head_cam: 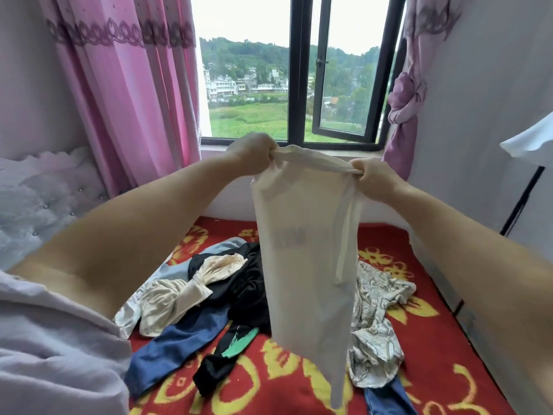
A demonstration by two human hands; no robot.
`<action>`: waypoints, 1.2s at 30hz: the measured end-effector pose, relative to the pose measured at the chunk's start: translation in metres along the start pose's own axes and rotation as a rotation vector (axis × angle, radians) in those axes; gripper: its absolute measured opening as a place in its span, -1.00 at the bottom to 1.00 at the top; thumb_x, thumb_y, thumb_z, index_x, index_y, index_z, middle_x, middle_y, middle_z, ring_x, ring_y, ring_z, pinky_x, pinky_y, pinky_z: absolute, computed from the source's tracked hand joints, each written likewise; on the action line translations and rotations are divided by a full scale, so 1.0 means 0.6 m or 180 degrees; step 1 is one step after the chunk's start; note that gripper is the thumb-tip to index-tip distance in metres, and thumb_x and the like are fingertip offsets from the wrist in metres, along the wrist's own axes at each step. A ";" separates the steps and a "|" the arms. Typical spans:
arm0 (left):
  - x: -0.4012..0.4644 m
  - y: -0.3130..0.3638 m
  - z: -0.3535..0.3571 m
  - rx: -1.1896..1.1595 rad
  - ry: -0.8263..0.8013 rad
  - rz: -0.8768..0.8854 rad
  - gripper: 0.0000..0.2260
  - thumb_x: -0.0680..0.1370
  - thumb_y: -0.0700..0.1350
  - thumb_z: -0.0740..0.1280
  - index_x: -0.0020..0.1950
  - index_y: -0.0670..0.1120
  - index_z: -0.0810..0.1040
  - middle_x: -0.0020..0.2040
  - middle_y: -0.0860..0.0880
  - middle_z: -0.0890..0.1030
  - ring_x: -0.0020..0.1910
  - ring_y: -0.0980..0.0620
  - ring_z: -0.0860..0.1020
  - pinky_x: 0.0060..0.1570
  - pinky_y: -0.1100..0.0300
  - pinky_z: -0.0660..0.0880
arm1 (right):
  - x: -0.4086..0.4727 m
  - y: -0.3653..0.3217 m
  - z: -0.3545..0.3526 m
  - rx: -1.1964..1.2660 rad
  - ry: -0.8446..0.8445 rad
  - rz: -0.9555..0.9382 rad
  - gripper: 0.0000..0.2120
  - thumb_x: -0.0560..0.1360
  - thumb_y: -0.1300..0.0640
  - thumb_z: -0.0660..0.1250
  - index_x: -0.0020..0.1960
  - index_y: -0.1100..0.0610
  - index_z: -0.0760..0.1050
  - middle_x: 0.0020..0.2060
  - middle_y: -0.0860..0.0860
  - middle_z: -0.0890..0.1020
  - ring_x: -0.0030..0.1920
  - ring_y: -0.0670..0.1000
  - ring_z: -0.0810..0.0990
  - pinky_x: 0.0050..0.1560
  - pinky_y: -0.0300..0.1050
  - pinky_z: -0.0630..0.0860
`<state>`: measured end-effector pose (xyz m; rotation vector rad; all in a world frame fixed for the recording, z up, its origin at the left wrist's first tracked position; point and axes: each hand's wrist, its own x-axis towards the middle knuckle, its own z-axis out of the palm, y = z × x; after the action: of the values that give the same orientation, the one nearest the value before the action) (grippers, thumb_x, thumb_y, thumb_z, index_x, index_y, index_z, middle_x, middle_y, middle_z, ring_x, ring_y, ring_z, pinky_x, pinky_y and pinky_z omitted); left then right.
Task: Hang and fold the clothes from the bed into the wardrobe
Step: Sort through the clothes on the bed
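I hold a white garment (305,265) up in the air over the bed; it hangs down long and narrow. My left hand (253,152) grips its top edge on the left and my right hand (375,179) grips the top edge on the right. Below it a pile of clothes lies on the red and yellow blanket (269,381): a cream satin piece (176,298), a black garment (239,283), a dark blue piece (179,339), a black piece with a green print (230,351) and a patterned beige garment (374,319).
A window (299,85) with a dark frame stands ahead, pink curtains (128,85) to its left and a knotted purple curtain (404,115) to its right. A padded headboard (36,199) is at the left. A white item (532,139) hangs at the right wall.
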<state>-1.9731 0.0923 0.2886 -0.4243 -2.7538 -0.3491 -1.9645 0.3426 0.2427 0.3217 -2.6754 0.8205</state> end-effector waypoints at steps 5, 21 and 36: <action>-0.044 -0.022 0.002 -0.0057 -0.0314 -0.0059 -0.77 0.55 -0.31 0.18 -0.05 -0.17 0.64 -0.32 0.02 0.50 -0.36 0.10 0.41 -0.42 0.28 0.34 | -0.052 -0.033 0.006 -0.0238 -0.0455 -0.0036 -0.62 0.45 0.40 0.13 -0.33 -0.02 0.47 -0.41 -0.05 0.49 -0.38 -0.06 0.40 -0.34 -0.18 0.35; -0.666 -0.352 0.496 0.0323 -0.3751 0.0528 -0.87 0.39 -0.38 0.17 -0.23 -0.25 0.49 -0.20 -0.31 0.53 -0.22 -0.24 0.47 -0.33 0.14 0.25 | -0.664 -0.078 0.693 0.0199 -0.3004 0.0991 -0.65 0.42 0.42 0.11 -0.37 0.02 0.22 -0.36 -0.03 0.41 -0.16 -0.03 0.37 -0.21 -0.19 0.18; -0.924 -0.437 0.652 0.0783 -0.6107 0.0716 -0.71 0.50 -0.34 0.19 0.05 -0.08 0.63 -0.09 -0.09 0.54 -0.14 -0.14 0.48 -0.17 0.16 0.37 | -0.914 -0.118 0.904 0.0817 -0.5129 0.0988 -0.58 0.54 0.26 0.18 0.39 0.12 0.41 0.36 0.08 0.47 0.34 0.10 0.43 0.31 -0.12 0.35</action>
<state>-1.6712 -0.1756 -0.3168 -1.5990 -4.1874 1.0462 -1.5663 0.0384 -0.3479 0.9682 -4.1379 1.3722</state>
